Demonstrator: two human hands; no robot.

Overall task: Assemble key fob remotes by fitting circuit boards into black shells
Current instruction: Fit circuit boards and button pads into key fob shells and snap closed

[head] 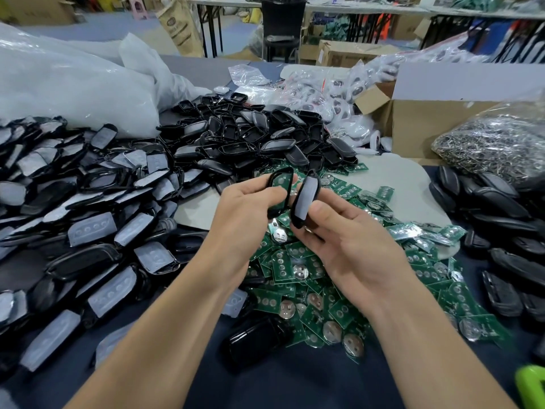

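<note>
Describer: Workshop tables, cardboard cartons and a black chair (283,25) fill the far background. Nearer, a counter (295,385) under dark blue cloth carries heaps of parts.

Reader: Where are the hands?

Describer: Both are raised over the middle of the counter, close together. The left hand (250,208) grips a black shell (280,187) with its fingers curled round it. A green circuit board (279,182) shows inside the frame. The right hand (348,231) pinches a second shell half (306,199) between thumb and fingers, and its pale grey button pad faces the camera. The 2 pieces stand nearly upright, just beside each other. I cannot tell whether they touch.

Reader: What lies beneath them?

Describer: A heap of loose boards (309,290), green with round silver battery holders, spreads under the hands and toward the right. 1 glossy black casing (256,340) lies alone at its near edge.

Reader: And around that?

Describer: To the left lies a wide pile of padded shells (88,202), black with grey pads. Behind the hands is a mound of empty shells (259,137). Along the right edge sit closed black fobs (501,216). Above them is a clear bag of metal rings (495,143) beside an open cardboard box (413,119). A large white plastic sack (73,84) slumps at the back left. Small packets (339,93) of white items lie at the back centre.
</note>
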